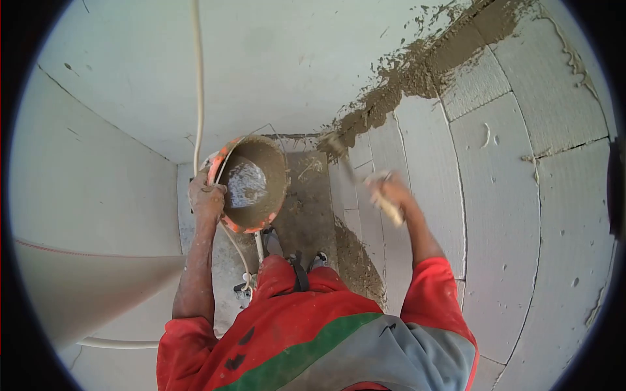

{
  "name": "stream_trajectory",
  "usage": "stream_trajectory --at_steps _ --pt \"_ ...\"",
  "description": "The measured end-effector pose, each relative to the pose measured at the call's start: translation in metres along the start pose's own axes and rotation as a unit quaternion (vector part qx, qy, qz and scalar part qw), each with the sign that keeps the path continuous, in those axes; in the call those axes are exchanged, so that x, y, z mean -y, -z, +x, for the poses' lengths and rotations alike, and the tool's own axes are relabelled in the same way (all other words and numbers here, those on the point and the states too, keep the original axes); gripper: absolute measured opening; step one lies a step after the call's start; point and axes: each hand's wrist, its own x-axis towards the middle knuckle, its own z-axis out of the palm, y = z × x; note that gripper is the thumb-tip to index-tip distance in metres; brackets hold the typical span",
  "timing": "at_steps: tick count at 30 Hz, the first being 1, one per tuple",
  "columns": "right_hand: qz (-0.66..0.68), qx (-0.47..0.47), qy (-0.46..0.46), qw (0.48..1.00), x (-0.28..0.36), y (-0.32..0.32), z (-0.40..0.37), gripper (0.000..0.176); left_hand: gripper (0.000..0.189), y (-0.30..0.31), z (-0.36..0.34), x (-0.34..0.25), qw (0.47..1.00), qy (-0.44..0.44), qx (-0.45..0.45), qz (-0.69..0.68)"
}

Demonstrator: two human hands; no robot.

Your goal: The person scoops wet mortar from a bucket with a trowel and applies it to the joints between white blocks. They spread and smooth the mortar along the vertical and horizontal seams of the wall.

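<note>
Red sleeves (433, 293) reach forward, the left grip (208, 199) closed on the orange-edged rim of a bucket (277, 173) that has whitish liquid inside and stands out over the floor. Wrapped around the pale handle of a blurred hand tool (349, 169), the right grip (389, 189) is off to the bucket's right, beside the block wall (495, 156). Past the tool's head, rough brown mortar (385, 98) runs along the corner with the pale wall (261, 58).

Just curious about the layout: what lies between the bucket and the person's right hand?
In the head view, from the bucket to the right hand, there is a strip of dirty floor, then pale wall blocks, crossed by its blurred tool.
</note>
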Motion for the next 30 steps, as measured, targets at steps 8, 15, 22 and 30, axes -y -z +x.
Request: stream_trajectory --at_steps 8,15,22,30 --pt "-0.349 -0.328 0.193 0.856 0.054 0.062 -0.112 0.025 0.051 0.001 -0.005 -0.015 0.999 -0.001 0.039 0.027" --pt "-0.600 -0.068 0.272 0.749 -0.017 -0.077 -0.045 0.029 0.047 -0.040 -0.009 -0.031 0.993 -0.084 0.062 0.054" --pt "-0.412 -0.090 0.352 0.836 -0.061 -0.132 -0.035 0.023 0.043 -0.072 -0.016 -0.050 0.985 -0.127 0.069 0.092" --pt "-0.358 -0.111 0.231 0.898 -0.071 -0.134 -0.031 0.026 0.041 -0.052 -0.013 -0.050 0.992 0.037 0.108 -0.045"
